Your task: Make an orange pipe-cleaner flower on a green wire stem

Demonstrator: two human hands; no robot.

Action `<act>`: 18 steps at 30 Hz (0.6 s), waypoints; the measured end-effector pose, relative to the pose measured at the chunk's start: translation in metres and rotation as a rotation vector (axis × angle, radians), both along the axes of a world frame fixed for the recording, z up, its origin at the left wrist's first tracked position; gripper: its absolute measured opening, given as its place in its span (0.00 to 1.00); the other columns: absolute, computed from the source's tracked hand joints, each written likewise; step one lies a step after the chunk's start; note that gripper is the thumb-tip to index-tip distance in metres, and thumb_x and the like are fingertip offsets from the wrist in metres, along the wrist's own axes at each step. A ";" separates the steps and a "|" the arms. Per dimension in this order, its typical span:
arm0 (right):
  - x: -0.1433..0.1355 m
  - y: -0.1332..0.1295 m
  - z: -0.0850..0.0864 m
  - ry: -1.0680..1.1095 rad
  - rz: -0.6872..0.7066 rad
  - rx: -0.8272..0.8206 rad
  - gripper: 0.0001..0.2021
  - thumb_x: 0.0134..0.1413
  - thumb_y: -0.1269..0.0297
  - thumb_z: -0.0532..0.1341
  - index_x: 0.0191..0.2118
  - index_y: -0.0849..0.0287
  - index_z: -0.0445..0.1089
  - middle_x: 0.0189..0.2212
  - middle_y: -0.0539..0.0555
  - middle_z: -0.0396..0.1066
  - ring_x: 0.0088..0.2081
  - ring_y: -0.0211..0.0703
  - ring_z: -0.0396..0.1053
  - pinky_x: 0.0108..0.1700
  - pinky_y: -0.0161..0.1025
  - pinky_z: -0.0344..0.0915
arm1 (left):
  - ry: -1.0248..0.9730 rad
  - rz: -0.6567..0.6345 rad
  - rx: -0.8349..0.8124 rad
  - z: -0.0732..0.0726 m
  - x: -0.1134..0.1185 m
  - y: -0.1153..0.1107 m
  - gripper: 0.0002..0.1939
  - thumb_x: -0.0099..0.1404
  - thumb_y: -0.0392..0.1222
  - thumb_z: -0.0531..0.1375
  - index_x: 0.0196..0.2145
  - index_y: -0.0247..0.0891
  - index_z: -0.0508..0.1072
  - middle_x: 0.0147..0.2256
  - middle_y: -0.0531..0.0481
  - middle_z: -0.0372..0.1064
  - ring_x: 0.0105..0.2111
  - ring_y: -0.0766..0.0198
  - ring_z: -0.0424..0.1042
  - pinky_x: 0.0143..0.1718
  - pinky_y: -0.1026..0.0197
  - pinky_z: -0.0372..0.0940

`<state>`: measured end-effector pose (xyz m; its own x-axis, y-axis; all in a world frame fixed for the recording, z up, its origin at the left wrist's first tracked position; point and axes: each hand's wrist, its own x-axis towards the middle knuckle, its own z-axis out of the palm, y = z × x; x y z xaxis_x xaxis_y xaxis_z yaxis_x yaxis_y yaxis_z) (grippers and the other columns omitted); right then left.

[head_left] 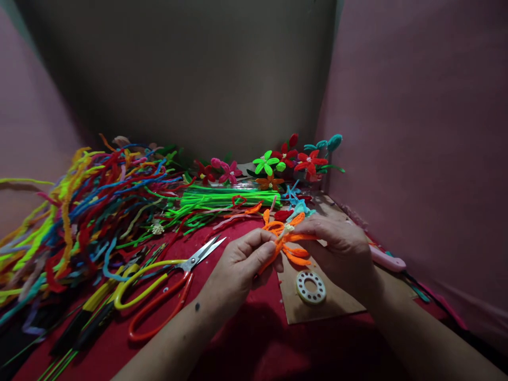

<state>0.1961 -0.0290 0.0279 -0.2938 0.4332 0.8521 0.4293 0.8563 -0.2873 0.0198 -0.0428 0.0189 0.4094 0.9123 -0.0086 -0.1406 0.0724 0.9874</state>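
Note:
An orange pipe-cleaner flower (293, 255) with looped petals and a pale stamen cluster (289, 228) at its centre is between my two hands. My left hand (249, 259) pinches its base between thumb and fingers. On the other side, my right hand (337, 246) has its fingers closed around one of the orange petals; its fingertips are partly hidden. Below the flower, a roll of tape (311, 287) with a holed core lies on a piece of cardboard (296, 312). Scissors (159, 296) with one yellow and one red handle lie half open left of my left hand.
A large heap of coloured pipe cleaners (87, 211) spreads over the left side. Black-and-yellow pliers (91, 312) lie beside the scissors. Behind are a bundle of green pipe cleaners (226, 198) and finished flowers (265, 163). A pink-handled tool (388, 260) lies right, near the wall.

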 end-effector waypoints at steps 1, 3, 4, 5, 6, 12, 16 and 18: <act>0.000 0.000 0.000 -0.003 -0.003 -0.003 0.05 0.52 0.74 0.58 0.31 0.60 0.71 0.22 0.50 0.70 0.24 0.34 0.66 0.27 0.32 0.63 | 0.005 0.002 0.006 0.000 0.000 0.000 0.10 0.61 0.46 0.56 0.28 0.36 0.66 0.23 0.53 0.65 0.17 0.75 0.54 0.18 0.69 0.48; -0.001 -0.001 0.001 -0.009 -0.006 -0.006 0.04 0.51 0.74 0.59 0.31 0.61 0.71 0.22 0.51 0.71 0.24 0.35 0.67 0.28 0.32 0.63 | 0.026 0.004 0.026 0.001 0.000 0.000 0.10 0.61 0.45 0.56 0.28 0.36 0.66 0.23 0.53 0.65 0.17 0.75 0.54 0.18 0.69 0.49; -0.001 -0.002 0.001 -0.011 -0.007 -0.005 0.04 0.51 0.74 0.59 0.31 0.61 0.71 0.22 0.52 0.71 0.24 0.35 0.67 0.28 0.32 0.63 | 0.038 0.007 0.041 0.001 0.000 0.000 0.10 0.61 0.45 0.55 0.28 0.36 0.67 0.23 0.53 0.66 0.18 0.74 0.54 0.19 0.69 0.49; -0.002 -0.002 0.001 -0.011 -0.011 -0.004 0.04 0.51 0.75 0.59 0.31 0.62 0.71 0.22 0.53 0.71 0.24 0.35 0.67 0.28 0.32 0.63 | 0.050 0.010 0.056 0.001 0.000 -0.001 0.10 0.62 0.45 0.55 0.29 0.36 0.67 0.23 0.53 0.66 0.18 0.74 0.55 0.19 0.69 0.49; -0.002 -0.003 0.001 -0.010 -0.018 -0.001 0.04 0.51 0.75 0.59 0.31 0.62 0.71 0.22 0.53 0.71 0.24 0.35 0.67 0.28 0.32 0.63 | 0.063 0.013 0.070 0.001 0.001 -0.001 0.09 0.62 0.44 0.55 0.29 0.36 0.67 0.23 0.53 0.66 0.19 0.74 0.55 0.19 0.69 0.49; -0.002 -0.005 -0.001 -0.031 -0.068 -0.011 0.04 0.51 0.73 0.59 0.30 0.60 0.70 0.22 0.52 0.70 0.24 0.36 0.67 0.28 0.33 0.63 | 0.170 0.066 0.182 0.000 0.002 -0.004 0.10 0.63 0.44 0.53 0.29 0.37 0.67 0.22 0.55 0.62 0.19 0.74 0.53 0.20 0.69 0.49; -0.003 -0.007 -0.003 -0.027 -0.083 0.000 0.04 0.51 0.73 0.59 0.31 0.59 0.70 0.23 0.52 0.71 0.25 0.36 0.68 0.29 0.33 0.64 | 0.323 0.161 0.375 -0.003 0.003 -0.006 0.10 0.65 0.43 0.51 0.29 0.38 0.67 0.23 0.55 0.62 0.22 0.71 0.58 0.25 0.67 0.54; -0.004 -0.008 -0.003 -0.034 -0.088 -0.012 0.05 0.50 0.74 0.58 0.31 0.59 0.70 0.24 0.52 0.72 0.26 0.37 0.69 0.29 0.33 0.65 | 0.409 0.207 0.518 -0.006 0.002 -0.007 0.09 0.65 0.42 0.51 0.31 0.39 0.68 0.25 0.54 0.64 0.25 0.69 0.62 0.28 0.66 0.56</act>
